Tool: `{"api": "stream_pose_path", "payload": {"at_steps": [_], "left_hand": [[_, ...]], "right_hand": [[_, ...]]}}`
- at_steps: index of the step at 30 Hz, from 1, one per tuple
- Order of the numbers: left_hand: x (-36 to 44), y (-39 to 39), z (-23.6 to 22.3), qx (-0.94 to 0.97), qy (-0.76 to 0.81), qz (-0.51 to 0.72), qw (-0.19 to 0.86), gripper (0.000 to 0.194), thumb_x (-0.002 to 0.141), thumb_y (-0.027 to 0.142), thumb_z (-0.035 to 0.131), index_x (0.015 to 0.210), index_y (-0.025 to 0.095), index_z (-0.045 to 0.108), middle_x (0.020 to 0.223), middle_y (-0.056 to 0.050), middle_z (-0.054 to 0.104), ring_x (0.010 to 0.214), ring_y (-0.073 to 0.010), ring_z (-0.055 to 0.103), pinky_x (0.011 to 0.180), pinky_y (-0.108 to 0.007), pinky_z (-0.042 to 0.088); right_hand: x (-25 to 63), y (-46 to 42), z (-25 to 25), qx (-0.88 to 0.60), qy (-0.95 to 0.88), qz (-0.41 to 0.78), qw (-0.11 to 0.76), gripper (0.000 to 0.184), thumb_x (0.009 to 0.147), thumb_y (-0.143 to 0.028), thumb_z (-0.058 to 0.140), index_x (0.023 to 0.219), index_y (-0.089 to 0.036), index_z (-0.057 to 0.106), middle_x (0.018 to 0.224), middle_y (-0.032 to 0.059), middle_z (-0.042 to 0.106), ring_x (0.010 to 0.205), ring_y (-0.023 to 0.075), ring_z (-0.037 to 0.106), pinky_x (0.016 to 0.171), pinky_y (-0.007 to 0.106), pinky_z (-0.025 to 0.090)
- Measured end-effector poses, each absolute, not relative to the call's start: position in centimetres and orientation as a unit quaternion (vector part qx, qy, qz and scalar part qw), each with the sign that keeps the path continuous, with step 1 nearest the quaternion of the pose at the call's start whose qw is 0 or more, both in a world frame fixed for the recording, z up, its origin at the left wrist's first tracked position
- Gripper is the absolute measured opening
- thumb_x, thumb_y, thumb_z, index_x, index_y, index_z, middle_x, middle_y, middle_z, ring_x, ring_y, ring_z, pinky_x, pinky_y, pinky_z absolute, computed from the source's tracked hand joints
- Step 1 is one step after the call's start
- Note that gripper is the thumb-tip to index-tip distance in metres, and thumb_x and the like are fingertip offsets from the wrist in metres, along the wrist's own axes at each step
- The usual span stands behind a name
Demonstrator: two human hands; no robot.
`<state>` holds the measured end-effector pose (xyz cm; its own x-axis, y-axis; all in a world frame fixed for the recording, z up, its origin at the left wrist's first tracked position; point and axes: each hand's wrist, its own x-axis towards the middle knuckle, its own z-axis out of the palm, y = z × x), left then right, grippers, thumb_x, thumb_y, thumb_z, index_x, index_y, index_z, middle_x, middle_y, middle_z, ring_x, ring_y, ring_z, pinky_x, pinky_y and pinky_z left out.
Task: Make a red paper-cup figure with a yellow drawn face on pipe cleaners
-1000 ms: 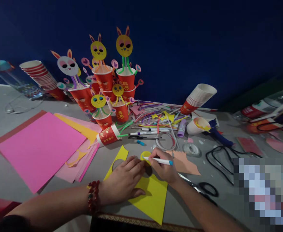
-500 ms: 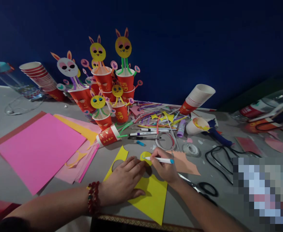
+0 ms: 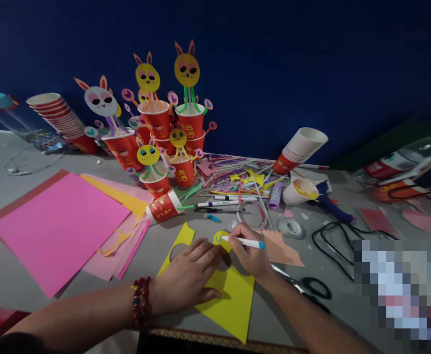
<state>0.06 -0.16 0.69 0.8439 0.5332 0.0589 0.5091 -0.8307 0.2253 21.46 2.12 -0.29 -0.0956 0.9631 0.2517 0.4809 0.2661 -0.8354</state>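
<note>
Two leaning cup stacks, one pair of scissors, one tape roll, one held marker.

Dim, muted light — soft shadows under hands; backdrop very dark; outer edges stretched, blurred — lower right pixelated.

Yellow disc — blue curve on it; white marker slanted, tip near curve; yellow sheet — flat, notched.

Matt pink paper, smooth white plastic marker, glossy red beads, clear plastic tape roll
</note>
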Motion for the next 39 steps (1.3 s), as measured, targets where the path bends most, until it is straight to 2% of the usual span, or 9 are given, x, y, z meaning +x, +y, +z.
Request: {"api": "stream_pose_path", "payload": {"at_steps": [11, 16, 22, 32, 39], "left_hand": [[0.05, -0.25, 0.66, 0.952, 0.282, 0.051, 0.106, 0.074, 0.092, 0.065, 0.052, 0.144, 0.013, 0.045, 0.143, -0.014, 0.055, 0.137, -0.0310, 0.044, 0.120, -0.047, 0.030], [0.05, -0.28, 0.57, 0.950, 0.285, 0.061, 0.111, 0.074, 0.091, 0.066, 0.053, 0.144, 0.013, 0.046, 0.143, -0.014, 0.055, 0.136, -0.0311, 0.044, 0.119, -0.048, 0.030], [0.06, -0.27, 0.80, 0.953, 0.281, 0.061, 0.101, 0.074, 0.090, 0.065, 0.056, 0.141, 0.012, 0.048, 0.143, -0.013, 0.056, 0.136, -0.0303, 0.045, 0.119, -0.044, 0.030], [0.09, -0.22, 0.84, 0.950, 0.286, 0.055, 0.113, 0.074, 0.091, 0.064, 0.055, 0.144, 0.014, 0.045, 0.144, -0.013, 0.055, 0.136, -0.0301, 0.045, 0.119, -0.046, 0.031], [0.09, -0.33, 0.97, 0.953, 0.281, 0.061, 0.100, 0.077, 0.089, 0.064, 0.059, 0.142, 0.009, 0.046, 0.145, -0.015, 0.053, 0.136, -0.0298, 0.044, 0.121, -0.042, 0.029]], "right_hand": [[21.32, 2.24, -0.34, -0.532, -0.683, 0.288, 0.410, 0.019, 0.088, -0.022, 0.054, 0.069, -0.023, 0.051, 0.057, -0.0050, 0.052, 0.052, 0.0129, 0.049, 0.052, 0.024, 0.038], [21.25, 2.19, -0.41, -0.529, -0.686, 0.287, 0.409, 0.019, 0.087, -0.022, 0.054, 0.069, -0.023, 0.052, 0.058, -0.0047, 0.053, 0.053, 0.0132, 0.050, 0.052, 0.025, 0.038], [21.22, 2.16, -0.48, -0.530, -0.692, 0.283, 0.400, 0.019, 0.088, -0.023, 0.054, 0.069, -0.023, 0.052, 0.058, -0.0046, 0.053, 0.053, 0.0135, 0.051, 0.053, 0.025, 0.038], [21.35, 2.20, -0.60, -0.519, -0.703, 0.291, 0.390, 0.019, 0.089, -0.025, 0.055, 0.070, -0.023, 0.054, 0.058, -0.0042, 0.054, 0.052, 0.0133, 0.050, 0.051, 0.025, 0.038], [21.70, 1.99, -0.49, -0.527, -0.627, 0.339, 0.463, 0.019, 0.087, -0.023, 0.053, 0.068, -0.023, 0.053, 0.055, -0.0041, 0.054, 0.051, 0.0142, 0.050, 0.052, 0.025, 0.040]]}}
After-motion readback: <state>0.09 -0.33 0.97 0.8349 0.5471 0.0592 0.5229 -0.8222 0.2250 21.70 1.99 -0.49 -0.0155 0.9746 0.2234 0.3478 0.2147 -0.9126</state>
